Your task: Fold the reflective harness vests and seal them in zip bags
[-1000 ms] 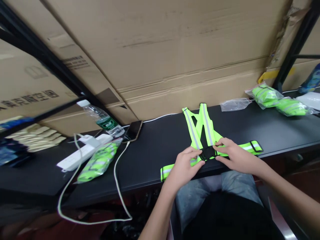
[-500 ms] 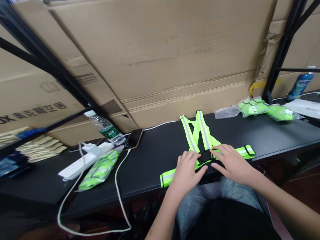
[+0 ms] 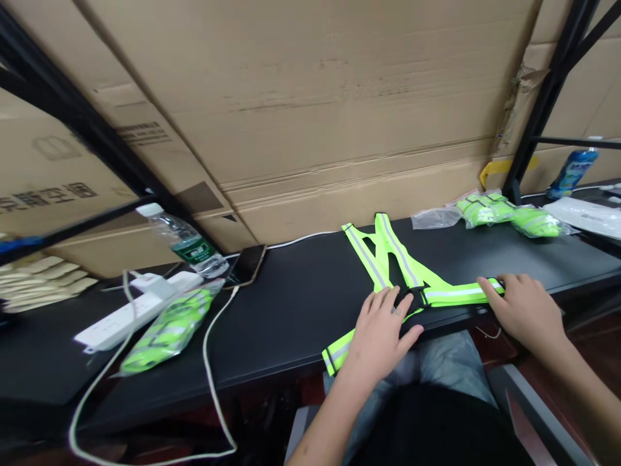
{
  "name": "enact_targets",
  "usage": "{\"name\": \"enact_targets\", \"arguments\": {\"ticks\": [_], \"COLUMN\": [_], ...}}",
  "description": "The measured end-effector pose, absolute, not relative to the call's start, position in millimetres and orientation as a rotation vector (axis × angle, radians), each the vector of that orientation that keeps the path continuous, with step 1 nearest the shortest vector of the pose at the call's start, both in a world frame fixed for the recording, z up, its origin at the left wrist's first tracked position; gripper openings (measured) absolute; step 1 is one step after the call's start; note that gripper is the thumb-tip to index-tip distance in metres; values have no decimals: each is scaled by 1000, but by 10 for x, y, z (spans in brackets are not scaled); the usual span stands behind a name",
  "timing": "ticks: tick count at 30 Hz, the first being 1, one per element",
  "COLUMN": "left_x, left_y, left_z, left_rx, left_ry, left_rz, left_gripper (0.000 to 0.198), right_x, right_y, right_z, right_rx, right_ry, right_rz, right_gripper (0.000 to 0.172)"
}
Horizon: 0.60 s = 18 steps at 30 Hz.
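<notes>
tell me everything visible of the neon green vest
The neon green vest lies spread on the black table, straps toward the cardboard. It looks like fabric, with pale grey stripes and black fittings. The left hand partly covers its black centre piece; the right hand touches the right end of its waistband.

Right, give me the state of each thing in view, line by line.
Green vest: laid out flat
Buckle: partly hidden, fastening unclear
Phone: lying down, screen dark
Water bottle: capped
Power strip: adapter in it
Left green bundle: bagged
Right green bundles: bagged
Clear bag: lying flat
Blue bottle: cap unclear
</notes>
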<state>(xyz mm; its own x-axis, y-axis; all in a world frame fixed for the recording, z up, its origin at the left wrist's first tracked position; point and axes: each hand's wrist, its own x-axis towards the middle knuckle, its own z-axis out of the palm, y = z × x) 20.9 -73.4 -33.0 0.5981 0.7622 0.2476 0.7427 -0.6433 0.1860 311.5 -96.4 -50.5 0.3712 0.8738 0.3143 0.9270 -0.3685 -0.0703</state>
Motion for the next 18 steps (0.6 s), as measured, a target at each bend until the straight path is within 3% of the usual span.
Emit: {"name": "enact_targets", "arguments": {"ticks": [9,14,18], "left_x": [305,229,170], "left_y": [-736,-710,-712], "left_z": [-322,-350,-359], "left_rx": [2733,2724,2739], "left_ry": [1297,1241,1194], "left_rz": [432,409,395], "left_gripper": [53,56,57], "right_x": [3292,3513,3585], "right_y": [-887,-833,-784], "right_z": [-285,-259,-282], "right_rx": [-2317,-1985,-1874], "right_ry": [-1477,-1148,-1074], "right_rz": [232,895,990], "right_gripper": [47,49,47]}}
